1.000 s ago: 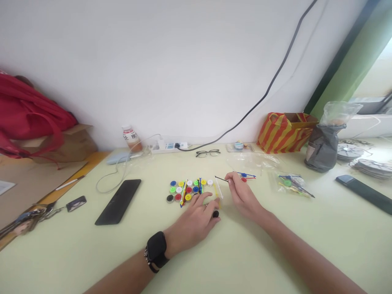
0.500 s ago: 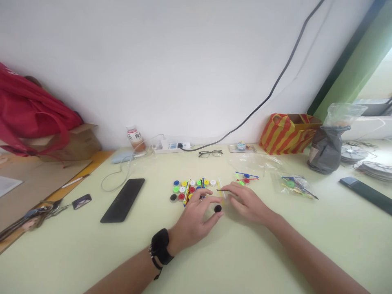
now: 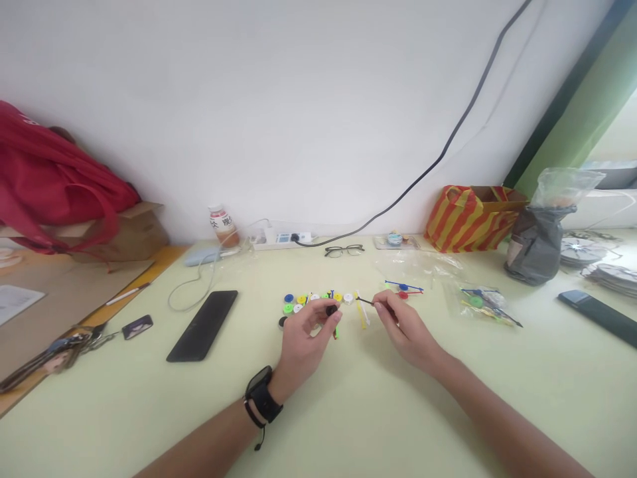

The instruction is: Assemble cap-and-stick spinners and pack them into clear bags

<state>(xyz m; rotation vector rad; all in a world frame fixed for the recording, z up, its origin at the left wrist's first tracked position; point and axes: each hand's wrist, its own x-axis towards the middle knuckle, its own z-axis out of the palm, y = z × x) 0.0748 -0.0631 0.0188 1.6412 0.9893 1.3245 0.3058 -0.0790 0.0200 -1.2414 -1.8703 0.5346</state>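
Between the thumb and fingers of my left hand point(image 3: 304, 342) is a small black round disc point(image 3: 331, 310), held just above the table. My right hand point(image 3: 409, 332) pinches a thin black arrow point(image 3: 365, 301), its tip pointing left towards the disc; the two pieces are apart. Behind my left hand lie rows of small coloured discs, among them a blue disc point(image 3: 289, 299) and a green disc point(image 3: 288, 309), partly hidden by the fingers. A yellow and a white stick point(image 3: 361, 315) lie between my hands. Past my right fingers sits a blue arrow with a disc at its middle point(image 3: 403, 287).
A black phone point(image 3: 203, 326) lies to the left. Further back are glasses point(image 3: 344, 251), a power strip point(image 3: 281, 243) and a bottle point(image 3: 222, 226). At right are a clear bag of coloured pieces point(image 3: 485, 304), a striped bag point(image 3: 470, 219) and a dark case point(image 3: 597, 320).
My left hand has picked the black disc up off the table and drawn it back to the left. The black arrow stays in my right hand, which has shifted slightly right.
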